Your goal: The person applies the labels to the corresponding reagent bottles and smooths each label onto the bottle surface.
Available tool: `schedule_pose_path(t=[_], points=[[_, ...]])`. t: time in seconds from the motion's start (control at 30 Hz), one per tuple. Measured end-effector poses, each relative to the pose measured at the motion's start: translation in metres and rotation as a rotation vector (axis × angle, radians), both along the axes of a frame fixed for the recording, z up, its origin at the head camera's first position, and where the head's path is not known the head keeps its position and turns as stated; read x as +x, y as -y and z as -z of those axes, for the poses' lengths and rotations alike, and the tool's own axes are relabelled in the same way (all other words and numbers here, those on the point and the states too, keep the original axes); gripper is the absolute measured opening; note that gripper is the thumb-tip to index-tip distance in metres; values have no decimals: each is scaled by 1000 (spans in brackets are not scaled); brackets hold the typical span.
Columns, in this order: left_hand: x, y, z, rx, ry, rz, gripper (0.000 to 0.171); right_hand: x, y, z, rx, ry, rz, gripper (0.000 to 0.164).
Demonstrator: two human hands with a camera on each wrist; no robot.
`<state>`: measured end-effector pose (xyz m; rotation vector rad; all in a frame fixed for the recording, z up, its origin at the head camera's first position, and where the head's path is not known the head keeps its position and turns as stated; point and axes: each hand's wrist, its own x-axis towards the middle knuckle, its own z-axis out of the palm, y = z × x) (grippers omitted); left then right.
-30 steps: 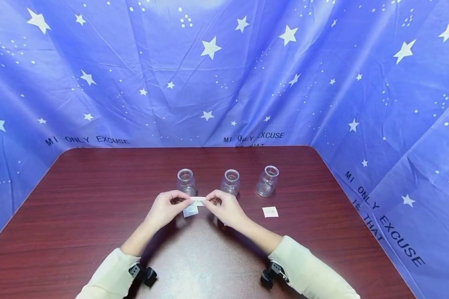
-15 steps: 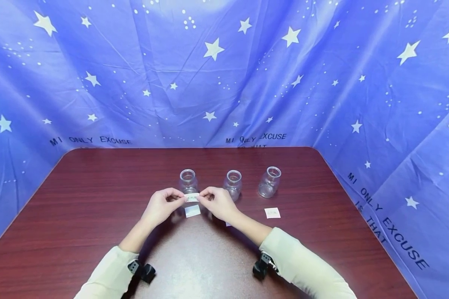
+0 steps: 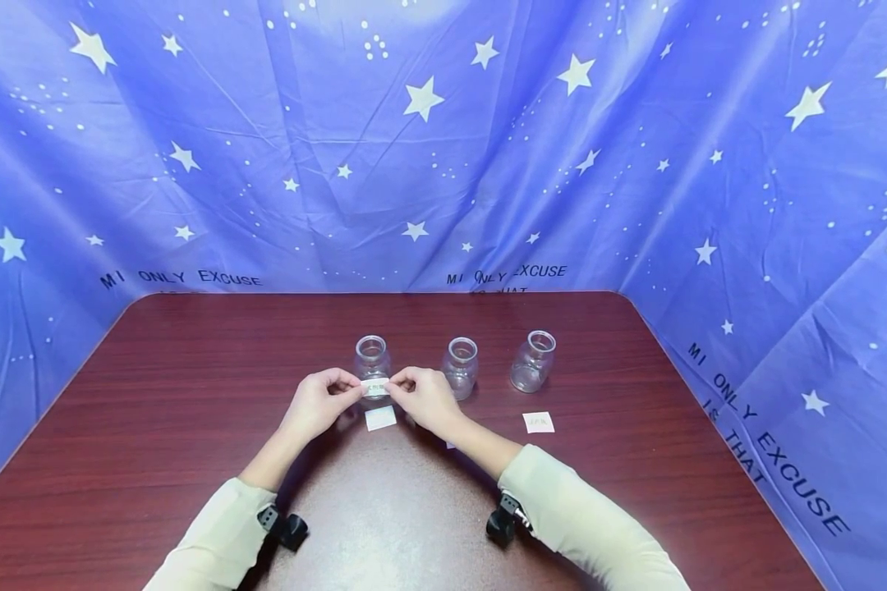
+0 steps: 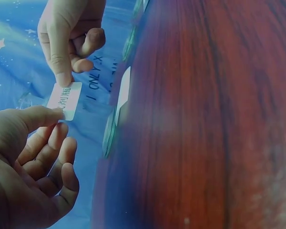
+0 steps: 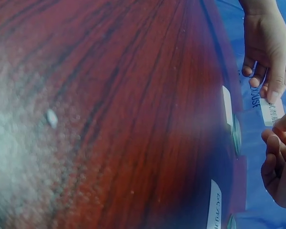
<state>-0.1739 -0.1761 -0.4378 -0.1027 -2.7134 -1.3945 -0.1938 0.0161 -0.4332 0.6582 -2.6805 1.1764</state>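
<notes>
A small white label (image 3: 374, 387) with dark printed characters is stretched between both hands, held in front of the leftmost clear glass jar (image 3: 372, 351). My left hand (image 3: 321, 402) pinches its left end between thumb and forefinger, the other fingers loosely bent in the left wrist view. At the opposite end, my right hand (image 3: 425, 400) pinches the label the same way. The label overlaps the jar's lower body in the head view. On the table just below lies a pale square of paper (image 3: 380, 418).
Two more glass jars stand to the right, one in the middle (image 3: 461, 361) and one farther right (image 3: 534, 361). A white paper with writing (image 3: 538, 422) lies before the right jar. Another paper is mostly hidden under the right forearm. A starry blue curtain (image 3: 340, 123) surrounds the table (image 3: 192, 369).
Both hands have moved the label slightly left and up, away from the paper on the table and over to the front of the left jar. The head view has shifted a little.
</notes>
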Motion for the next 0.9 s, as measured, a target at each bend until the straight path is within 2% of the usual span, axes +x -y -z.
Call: schedule_pose_path(t=[0.53, 0.9], points=[[-4, -2, -2, 24, 17, 1, 12, -3, 5, 2, 157, -97, 116, 17], [-3, -1, -3, 35, 26, -27, 13, -2, 6, 1, 218, -149, 146, 20]])
